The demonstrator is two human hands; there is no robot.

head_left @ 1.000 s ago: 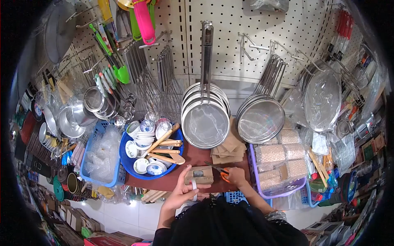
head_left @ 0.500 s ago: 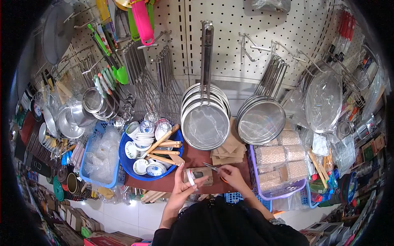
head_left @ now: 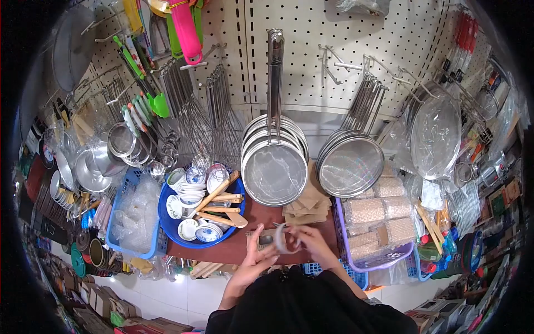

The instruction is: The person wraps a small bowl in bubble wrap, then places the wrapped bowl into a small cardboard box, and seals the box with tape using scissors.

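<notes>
Over the front of the brown table, a whitish ring like a tape roll [head_left: 286, 240], blurred, is between my two hands. My left hand [head_left: 255, 264] is on its left with the fingers apart, the index finger pointing up. My right hand [head_left: 312, 245] is closed at the ring's right side, around the scissors; only a bit of their blades [head_left: 277, 225] shows and the handles are hidden. Which hand bears the ring is unclear. Beneath lies a small brown packet [head_left: 266, 238], partly covered by the hands. Flat brown cardboard pieces [head_left: 307, 207] lie just behind my right hand.
A blue bowl [head_left: 167, 225] with small dishes and wooden-handled tools stands left, beside a light blue basket [head_left: 160, 245] of bubble wrap. On the right is a purple basket [head_left: 384, 261] of wrapped packs. Strainers [head_left: 275, 175] hang behind from a pegboard [head_left: 300, 72].
The ring has moved right, from my left fingers towards my right hand. My hands are closer together, and the scissors' orange handle no longer shows. The view has shifted slightly.
</notes>
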